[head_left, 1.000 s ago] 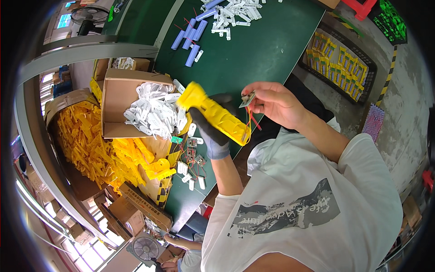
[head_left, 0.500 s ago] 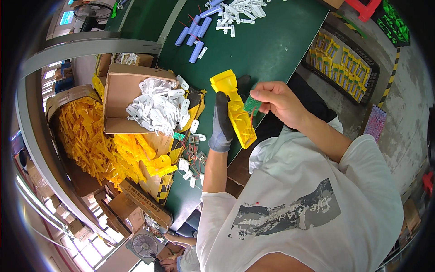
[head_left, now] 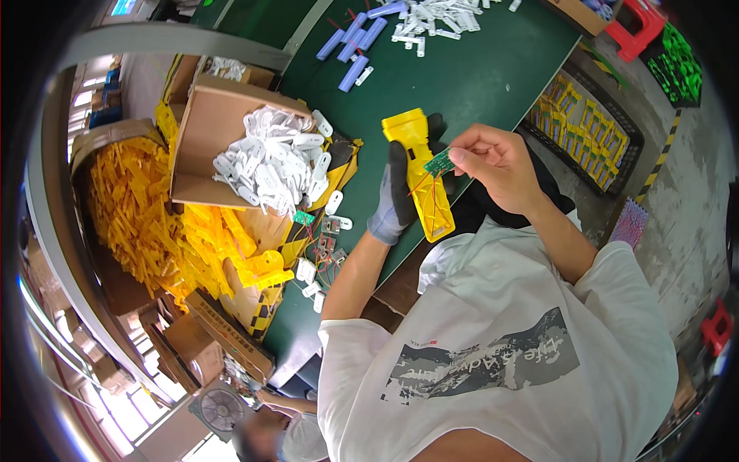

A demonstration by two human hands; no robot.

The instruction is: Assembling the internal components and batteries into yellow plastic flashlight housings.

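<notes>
In my left hand (head_left: 396, 196), gloved in grey and black, is a yellow plastic flashlight-shaped housing (head_left: 433, 209), its hollow side facing up. The thumb lies along its left edge and dark fingertips show on the far side. My bare right hand (head_left: 496, 165) pinches a small green circuit board (head_left: 439, 163) by its right end, just over the housing. Thin red wires hang from the board into the housing's hollow. Nearby on the green table (head_left: 454, 85) lie small circuit boards with wires, one a green board (head_left: 303, 218), and white plastic pieces.
Left stands a cardboard box (head_left: 202, 146) of white parts. Beyond it is a large carton of yellow housing pieces (head_left: 135, 208). Blue cylindrical cells (head_left: 354, 73) and white clips (head_left: 439, 19) lie at the far side. A black crate (head_left: 635, 146) with yellow units is on the floor, right.
The circuit board has been turned from hanging down to a flatter tilt, showing its wires. The housing stands more upright in view. The whole view has shifted slightly.
</notes>
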